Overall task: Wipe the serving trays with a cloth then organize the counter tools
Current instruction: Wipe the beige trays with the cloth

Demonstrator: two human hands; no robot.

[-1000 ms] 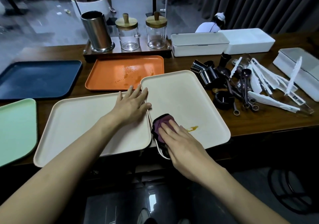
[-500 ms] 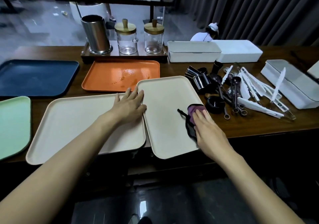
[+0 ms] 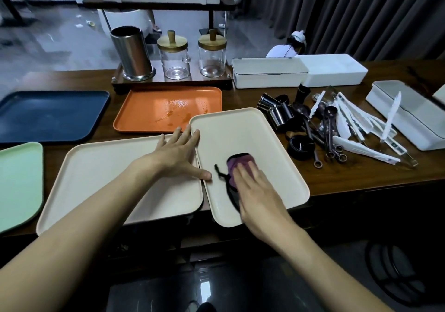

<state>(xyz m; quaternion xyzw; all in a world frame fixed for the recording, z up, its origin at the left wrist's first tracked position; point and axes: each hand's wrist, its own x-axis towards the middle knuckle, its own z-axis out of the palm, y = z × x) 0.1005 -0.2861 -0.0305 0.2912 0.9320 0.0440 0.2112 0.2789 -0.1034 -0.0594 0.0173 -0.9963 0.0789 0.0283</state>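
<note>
Two cream trays, one orange tray, one navy tray, one green tray; two glass jars; one steel canister.

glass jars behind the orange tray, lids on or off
On. The left jar and the right jar each have a wooden lid seated flat on top, knob upright.

Wooden counter bearing trays, tools
</note>
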